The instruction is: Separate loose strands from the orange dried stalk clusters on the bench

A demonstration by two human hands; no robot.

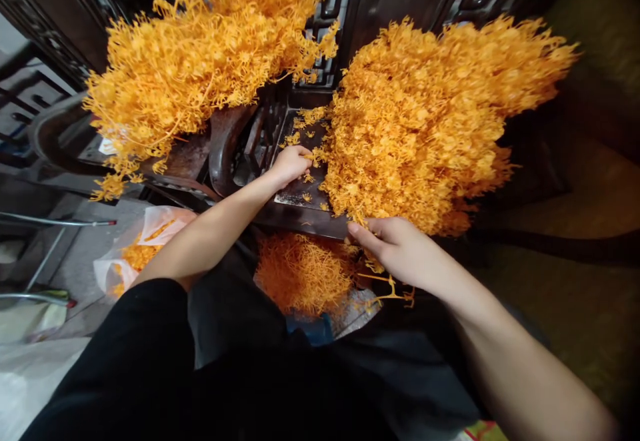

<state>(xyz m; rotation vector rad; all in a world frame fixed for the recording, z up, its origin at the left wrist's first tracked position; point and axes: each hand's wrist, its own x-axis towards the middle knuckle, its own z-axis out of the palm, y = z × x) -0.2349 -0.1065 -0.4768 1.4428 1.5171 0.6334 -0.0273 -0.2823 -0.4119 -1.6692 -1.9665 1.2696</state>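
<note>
Two large heaps of orange strands rest on a dark wooden seat (300, 194): the left heap (200, 54) far left, the right heap (425, 121) to the right. The left hand (290, 164) pinches strands at the right heap's left edge. The right hand (400, 251) touches its near edge. A smaller orange pile (303, 271) lies below, near the lap.

Home room turned workplace — carved dark wooden furniture (250, 141), heaped orange strands (425, 121)
</note>
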